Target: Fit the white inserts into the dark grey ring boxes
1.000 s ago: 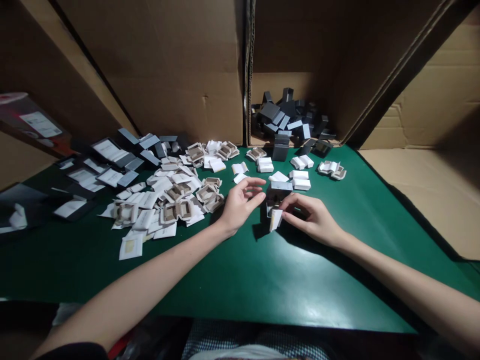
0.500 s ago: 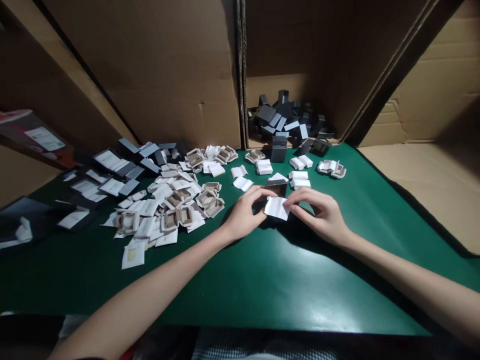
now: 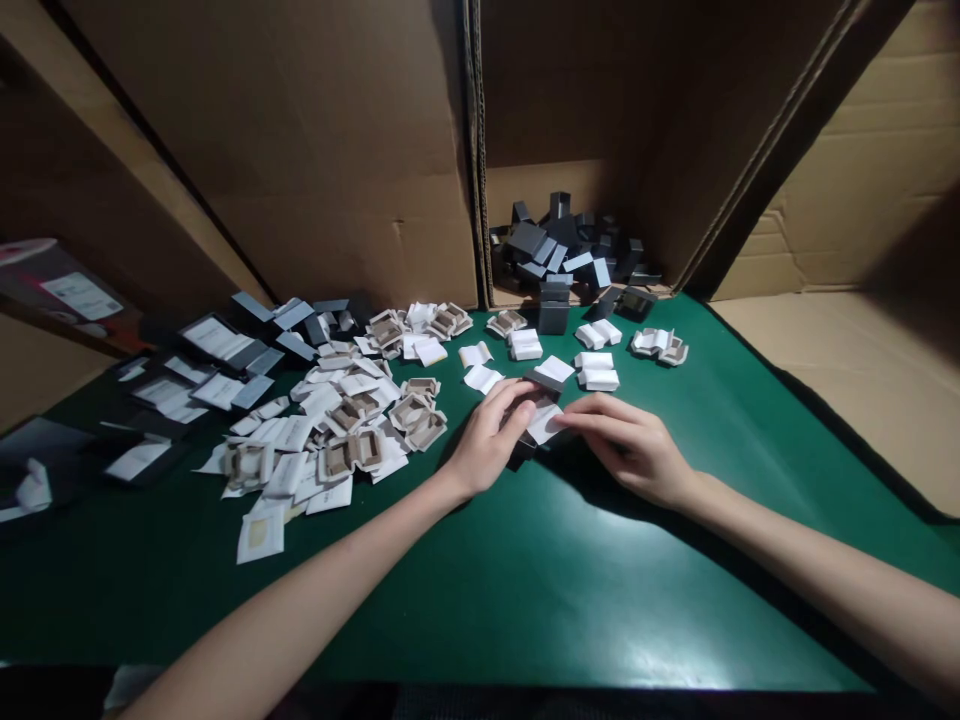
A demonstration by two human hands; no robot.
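My left hand [image 3: 487, 440] and my right hand [image 3: 634, 450] meet at the middle of the green table [image 3: 480, 590]. Between them sits a small dark grey box [image 3: 541, 383] with a white card insert [image 3: 544, 422] at its front. My left fingers curl round the box's left side. My right hand's fingers lie stretched together, their tips pressing on the white insert.
A heap of white and brown card inserts [image 3: 337, 420] lies to the left, with flat dark box pieces [image 3: 217, 350] beyond it. Folded white inserts [image 3: 598, 370] lie behind my hands. Finished dark boxes [image 3: 570, 255] are piled in a cardboard carton [image 3: 675, 130] at the back.
The left hand closed in on the box from an open pose. The white insert, first hanging at the box's front, was lifted flat and now lies lower, pressed against the box.
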